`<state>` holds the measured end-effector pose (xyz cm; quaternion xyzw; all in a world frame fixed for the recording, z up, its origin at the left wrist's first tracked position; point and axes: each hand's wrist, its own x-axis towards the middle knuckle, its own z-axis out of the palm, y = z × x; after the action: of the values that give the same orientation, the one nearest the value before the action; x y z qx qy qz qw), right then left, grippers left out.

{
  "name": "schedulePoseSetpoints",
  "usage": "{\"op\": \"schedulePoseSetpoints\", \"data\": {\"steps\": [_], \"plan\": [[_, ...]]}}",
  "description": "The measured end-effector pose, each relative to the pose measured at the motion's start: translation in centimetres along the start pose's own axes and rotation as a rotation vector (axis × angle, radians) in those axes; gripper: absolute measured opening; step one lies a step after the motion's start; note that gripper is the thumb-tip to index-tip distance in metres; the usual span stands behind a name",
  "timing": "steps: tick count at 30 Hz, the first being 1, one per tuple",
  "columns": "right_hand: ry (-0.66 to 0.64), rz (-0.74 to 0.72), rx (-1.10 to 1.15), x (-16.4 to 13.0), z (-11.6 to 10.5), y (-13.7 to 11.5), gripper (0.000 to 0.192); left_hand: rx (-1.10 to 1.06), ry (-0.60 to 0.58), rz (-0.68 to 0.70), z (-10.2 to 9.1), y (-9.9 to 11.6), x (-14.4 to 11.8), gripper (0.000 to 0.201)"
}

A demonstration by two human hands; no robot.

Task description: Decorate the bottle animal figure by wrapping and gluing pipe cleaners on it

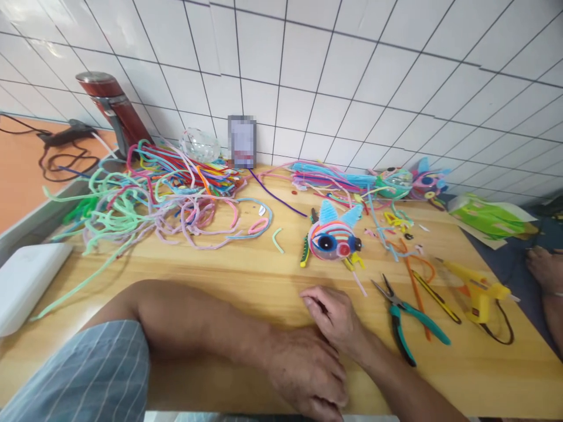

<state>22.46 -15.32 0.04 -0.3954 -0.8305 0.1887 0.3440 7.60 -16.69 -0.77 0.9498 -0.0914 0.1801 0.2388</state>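
Observation:
My left hand (pixel 308 369) rests near the table's front edge, its fingers curled down and nothing showing in them. Just beyond it, against its far side, lies my right hand (pixel 336 316), loosely closed with the fingertips pointing left and no object visible in it. In front of the right hand sits a fish-like craft figure (pixel 334 241), with striped pipe cleaners, big dark eyes, a red nose and blue ears. Green-handled pliers (pixel 398 305) lie with jaws apart to the right of my right hand. A short pink stick (pixel 359 283) is close to the figure.
Loose pipe cleaners (pixel 127 214) are heaped at left, near a red flask (pixel 114 111) and a white box (pixel 33 287). At right lie a yellow glue gun (pixel 479 287), a cutter knife (pixel 436 297) and a green packet (pixel 488 217). Another person's hand (pixel 545 268) shows at the right edge.

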Motion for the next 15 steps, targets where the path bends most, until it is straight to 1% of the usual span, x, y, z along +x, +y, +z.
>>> {"op": "schedulePoseSetpoints", "data": {"steps": [4, 9, 12, 15], "plan": [[-0.013, 0.01, 0.012, -0.05, 0.01, 0.34, 0.018, 0.011, 0.012, 0.01, -0.31, 0.02, -0.23, 0.037], [-0.044, 0.048, 0.044, 0.22, -0.26, 0.45, 0.016, 0.023, 0.055, 0.026, 0.06, -0.22, -0.1, 0.039], [-0.038, 0.008, 0.014, 0.33, -0.2, 0.34, 0.017, 0.027, 0.03, 0.012, 0.12, -0.37, 0.25, 0.04], [0.011, -0.074, -0.057, 0.33, 0.02, 0.12, 0.019, 0.022, -0.034, -0.009, -0.14, -0.5, 0.47, 0.039]]}}
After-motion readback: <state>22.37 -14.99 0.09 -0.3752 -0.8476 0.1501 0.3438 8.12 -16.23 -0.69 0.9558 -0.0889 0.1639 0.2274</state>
